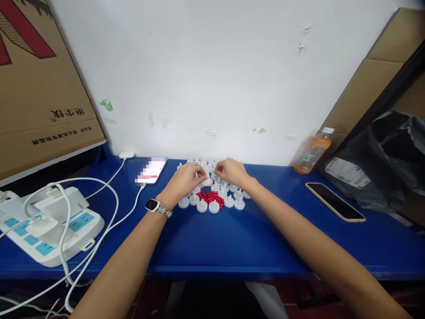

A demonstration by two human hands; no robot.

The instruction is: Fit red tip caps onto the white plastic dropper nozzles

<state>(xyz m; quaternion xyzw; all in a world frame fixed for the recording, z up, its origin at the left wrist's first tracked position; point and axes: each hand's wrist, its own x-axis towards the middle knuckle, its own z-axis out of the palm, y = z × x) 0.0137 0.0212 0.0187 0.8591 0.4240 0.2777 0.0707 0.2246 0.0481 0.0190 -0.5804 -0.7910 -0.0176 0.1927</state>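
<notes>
Several small white plastic caps [214,207] stand in a cluster near the back middle of the blue table [232,239], around a small heap of red pieces [210,196]. My left hand [184,180], with a watch on the wrist, rests over the left of the cluster, its fingertips pinched on a white cap [206,181]. My right hand [233,172] lies over the right of the cluster, fingers curled down onto the caps close to my left fingertips. Whether it holds a piece is hidden.
A phone on a white charging cable [151,171] lies at the back left. A white power strip [49,228] with plugs and cables sits at the left edge. An orange drink bottle [312,151], a dark phone [334,201], a black bag [381,159] and cardboard boxes stand around.
</notes>
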